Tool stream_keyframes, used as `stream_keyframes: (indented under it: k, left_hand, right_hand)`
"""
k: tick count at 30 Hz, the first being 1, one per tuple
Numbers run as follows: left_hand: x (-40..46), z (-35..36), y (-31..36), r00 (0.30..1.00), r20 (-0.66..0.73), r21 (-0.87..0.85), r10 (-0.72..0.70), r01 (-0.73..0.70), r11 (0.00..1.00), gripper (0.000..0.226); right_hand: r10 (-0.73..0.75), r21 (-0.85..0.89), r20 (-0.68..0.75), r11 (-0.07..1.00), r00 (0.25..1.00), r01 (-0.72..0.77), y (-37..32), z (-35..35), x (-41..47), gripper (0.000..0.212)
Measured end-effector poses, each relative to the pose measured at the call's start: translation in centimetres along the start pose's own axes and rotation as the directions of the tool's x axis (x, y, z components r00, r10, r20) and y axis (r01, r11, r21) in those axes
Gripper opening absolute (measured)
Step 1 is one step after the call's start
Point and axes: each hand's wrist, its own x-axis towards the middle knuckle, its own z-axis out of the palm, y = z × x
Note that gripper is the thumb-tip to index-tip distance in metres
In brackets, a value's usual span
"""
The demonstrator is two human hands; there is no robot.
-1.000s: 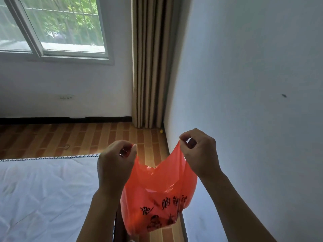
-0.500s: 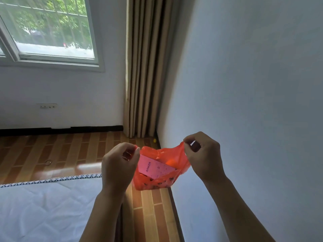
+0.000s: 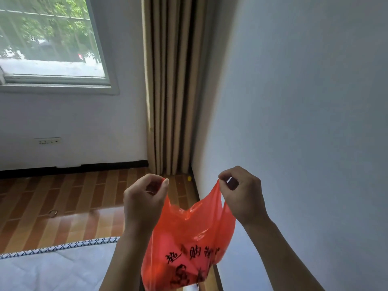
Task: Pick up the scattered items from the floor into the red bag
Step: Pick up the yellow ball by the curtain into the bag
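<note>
- Left hand (image 3: 144, 203) has a pinch grip on one handle of the red bag (image 3: 189, 244), thumb and fingertips curled round the thin plastic up top. Right hand (image 3: 243, 194) does the same on the other handle, so both grips are clenched on the bag, nothing loose.
- The bag hangs in the air between the hands, above the strip of floor (image 3: 69, 208) between the bed (image 3: 54, 267) and the wall (image 3: 304, 122). Its mouth sags in the middle, only partly spread.
- Risk one, I'd say: that film is thin and slippery, and a pinch that small could let a handle slip, so the bag tips and whatever's inside drops out.
- Risk two: tugging the handles apart too hard could stretch or tear them.
- There's a small ring (image 3: 53, 213) on the floor off to the left and a yellow bit (image 3: 189, 178) by the curtain (image 3: 170, 85). With both hands busy, one has to let go to grab anything, and then the mouth probably flops closed.
</note>
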Motion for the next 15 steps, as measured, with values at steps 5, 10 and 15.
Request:
stream_keyframes:
  k: [5, 10, 15]
  left_hand:
    - [5.9, 3.3, -1.8, 0.999, -0.016, 0.04, -0.029, 0.03, 0.999, 0.01]
    - [10.2, 5.7, -3.8, 0.997, -0.043, 0.046, -0.063, 0.065, 0.997, 0.009]
    - [12.3, 7.1, -6.6, 0.991, -0.043, 0.063, -0.127, 0.129, 0.99, 0.011]
  right_hand:
    - [0.0, 0.035, 0.029, 0.999, 1.0, -0.001, 3.6, 3.3, 6.7, 0.021]
    - [-0.013, 0.066, 0.069, 0.998, 0.998, 0.008, 6.5, 6.7, 12.3, 0.02]
    - [-0.001, 0.09, 0.108, 0.996, 0.994, -0.009, 8.4, 10.4, 15.4, 0.023]
